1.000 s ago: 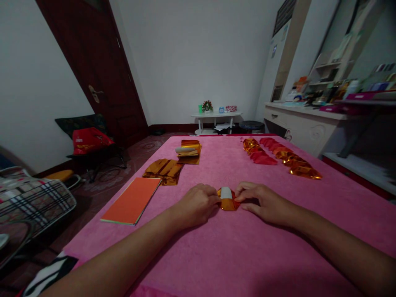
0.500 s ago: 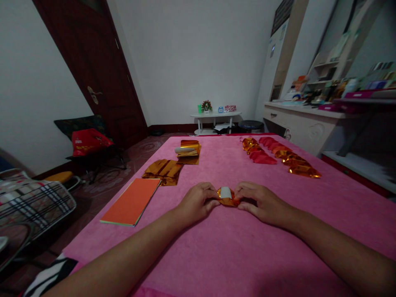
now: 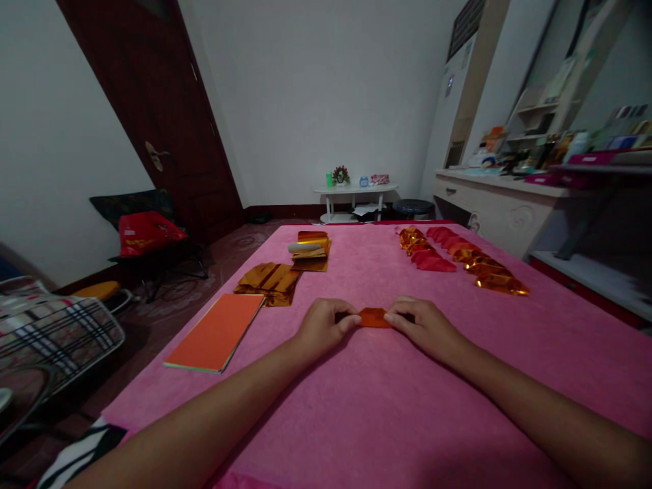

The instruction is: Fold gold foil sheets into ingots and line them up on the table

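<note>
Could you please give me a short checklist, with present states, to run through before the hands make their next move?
1. Left hand pinches the left end of the folded orange paper: ok.
2. Right hand pinches its right end: ok.
3. Orange sheets lie apart from both hands: ok, off to the left on the pink cloth.
4. Red and gold folded pieces sit apart from the hands: ok, grouped farther off to the right.
5. Farther gold paper pile lies flat: not ok, part of it curls up.
6. Underside of the folded orange paper is neat: cannot tell, it is hidden.
</note>
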Demonstrator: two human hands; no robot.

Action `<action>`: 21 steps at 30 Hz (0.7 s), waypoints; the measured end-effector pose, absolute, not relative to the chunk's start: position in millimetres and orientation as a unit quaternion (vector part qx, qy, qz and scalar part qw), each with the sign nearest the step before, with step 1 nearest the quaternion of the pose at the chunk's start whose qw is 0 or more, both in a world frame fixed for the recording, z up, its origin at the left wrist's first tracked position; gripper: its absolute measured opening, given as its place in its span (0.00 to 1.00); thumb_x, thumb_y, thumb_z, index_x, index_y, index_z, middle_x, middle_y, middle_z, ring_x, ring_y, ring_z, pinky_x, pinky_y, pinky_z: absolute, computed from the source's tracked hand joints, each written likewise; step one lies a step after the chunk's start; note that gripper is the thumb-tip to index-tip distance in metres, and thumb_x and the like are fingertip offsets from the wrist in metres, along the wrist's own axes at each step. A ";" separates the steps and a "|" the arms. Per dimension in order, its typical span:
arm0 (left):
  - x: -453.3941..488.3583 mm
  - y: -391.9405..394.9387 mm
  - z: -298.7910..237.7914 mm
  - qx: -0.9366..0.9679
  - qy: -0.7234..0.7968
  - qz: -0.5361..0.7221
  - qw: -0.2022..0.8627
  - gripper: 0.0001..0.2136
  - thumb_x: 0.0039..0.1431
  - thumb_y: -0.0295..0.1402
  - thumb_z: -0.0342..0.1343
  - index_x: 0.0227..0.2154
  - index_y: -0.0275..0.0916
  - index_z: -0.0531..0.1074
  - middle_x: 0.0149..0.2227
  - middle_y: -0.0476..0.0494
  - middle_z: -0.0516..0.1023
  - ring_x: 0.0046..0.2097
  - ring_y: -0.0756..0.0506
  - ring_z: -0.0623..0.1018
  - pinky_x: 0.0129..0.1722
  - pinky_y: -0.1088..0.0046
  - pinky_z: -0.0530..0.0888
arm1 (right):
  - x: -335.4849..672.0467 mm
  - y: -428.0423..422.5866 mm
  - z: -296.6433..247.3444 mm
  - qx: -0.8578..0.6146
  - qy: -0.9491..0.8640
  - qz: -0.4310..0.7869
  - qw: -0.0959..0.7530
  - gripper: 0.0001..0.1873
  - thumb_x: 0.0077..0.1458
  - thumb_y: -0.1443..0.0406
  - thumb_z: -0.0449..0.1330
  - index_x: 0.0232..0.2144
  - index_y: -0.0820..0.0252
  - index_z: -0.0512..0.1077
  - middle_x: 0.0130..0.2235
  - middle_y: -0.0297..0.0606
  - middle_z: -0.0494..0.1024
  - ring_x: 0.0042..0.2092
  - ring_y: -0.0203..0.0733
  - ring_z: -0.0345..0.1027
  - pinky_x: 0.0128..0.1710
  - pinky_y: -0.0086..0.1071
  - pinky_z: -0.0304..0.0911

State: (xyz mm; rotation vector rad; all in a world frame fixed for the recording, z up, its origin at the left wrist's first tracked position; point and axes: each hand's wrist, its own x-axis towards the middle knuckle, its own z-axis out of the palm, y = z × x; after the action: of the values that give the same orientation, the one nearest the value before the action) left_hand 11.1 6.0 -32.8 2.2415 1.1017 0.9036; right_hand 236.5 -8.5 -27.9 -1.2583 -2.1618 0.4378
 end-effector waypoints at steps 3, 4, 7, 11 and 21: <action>12.9 13.2 -39.7 0.784 0.451 0.340 0.259 0.09 0.53 0.37 0.55 0.29 0.36 0.76 0.26 0.47 0.77 0.27 0.50 0.73 0.27 0.77 0.65 | 235.8 -0.5 -33.2 -0.501 -0.798 0.155 0.298 0.14 0.56 0.62 0.53 0.21 0.61 0.69 0.25 0.34 0.70 0.28 0.37 0.63 0.28 0.29 0.54; 13.7 15.3 -41.5 0.779 0.461 0.338 0.258 0.09 0.53 0.37 0.56 0.29 0.36 0.76 0.26 0.47 0.77 0.27 0.50 0.72 0.27 0.77 0.64 | 235.5 1.5 -34.4 -0.510 -0.792 0.153 0.298 0.14 0.55 0.62 0.54 0.21 0.60 0.70 0.25 0.34 0.71 0.28 0.37 0.63 0.28 0.29 0.53; 16.2 18.9 -43.0 0.774 0.487 0.324 0.244 0.09 0.51 0.37 0.57 0.28 0.36 0.76 0.25 0.47 0.76 0.26 0.50 0.71 0.25 0.77 0.62 | 233.4 4.7 -34.7 -0.543 -0.775 0.146 0.289 0.11 0.51 0.61 0.56 0.22 0.60 0.71 0.25 0.34 0.72 0.28 0.37 0.64 0.27 0.29 0.53; 16.0 17.7 -35.8 0.780 0.514 0.287 0.210 0.08 0.48 0.37 0.59 0.30 0.39 0.76 0.26 0.48 0.76 0.26 0.50 0.71 0.24 0.77 0.60 | 228.4 3.8 -29.3 -0.582 -0.759 0.138 0.256 0.09 0.48 0.62 0.57 0.21 0.60 0.70 0.25 0.34 0.73 0.27 0.36 0.63 0.25 0.29 0.52; 11.4 21.6 -27.1 0.807 0.497 0.240 0.211 0.13 0.42 0.39 0.64 0.31 0.40 0.76 0.27 0.50 0.75 0.27 0.51 0.69 0.24 0.77 0.58 | 226.2 16.2 -22.8 -0.595 -0.739 0.238 0.209 0.07 0.36 0.64 0.64 0.19 0.59 0.69 0.22 0.31 0.70 0.24 0.33 0.59 0.22 0.27 0.47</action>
State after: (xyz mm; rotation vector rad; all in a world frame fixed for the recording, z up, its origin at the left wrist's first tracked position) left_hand 11.4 21.6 -27.1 2.2414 1.3817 0.6665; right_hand 226.2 16.2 -22.8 -1.6552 -2.0557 0.6614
